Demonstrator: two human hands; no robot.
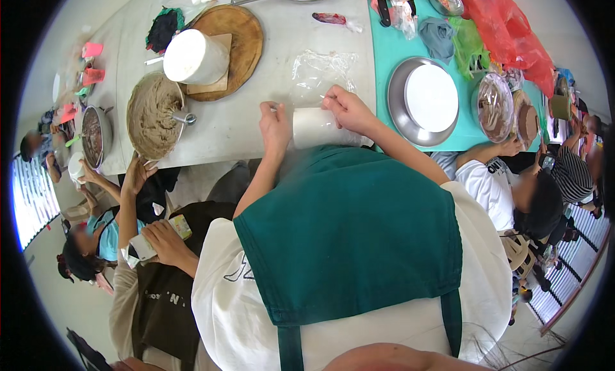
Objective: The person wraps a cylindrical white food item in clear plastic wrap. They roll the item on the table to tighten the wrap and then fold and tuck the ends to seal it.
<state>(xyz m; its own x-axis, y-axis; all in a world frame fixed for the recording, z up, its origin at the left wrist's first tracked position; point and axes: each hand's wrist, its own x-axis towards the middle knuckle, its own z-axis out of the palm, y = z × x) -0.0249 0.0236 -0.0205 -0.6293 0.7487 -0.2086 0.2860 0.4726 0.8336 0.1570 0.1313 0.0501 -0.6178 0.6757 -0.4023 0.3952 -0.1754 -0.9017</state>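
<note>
Just in front of my green apron lies a roll of clear plastic film (pixel 314 126) at the table's edge. A loose, crinkled stretch of plastic (pixel 323 73) spreads from it across the tabletop. My left hand (pixel 275 123) is at the roll's left end, fingers curled; whether it grips the film is unclear. My right hand (pixel 348 109) pinches the plastic at the top of the roll near its right side. To the right, a white round board (pixel 431 98) rests on a steel pan (pixel 398 116).
At left stand a bowl of brown frosting (pixel 153 116) with a whisk (pixel 184 117), and a white cylinder (pixel 194 56) on a round wooden board (pixel 247 44). A knife (pixel 384 12) and plastic bags lie at upper right. A co-worker's hand (pixel 137 174) reaches the frosting bowl.
</note>
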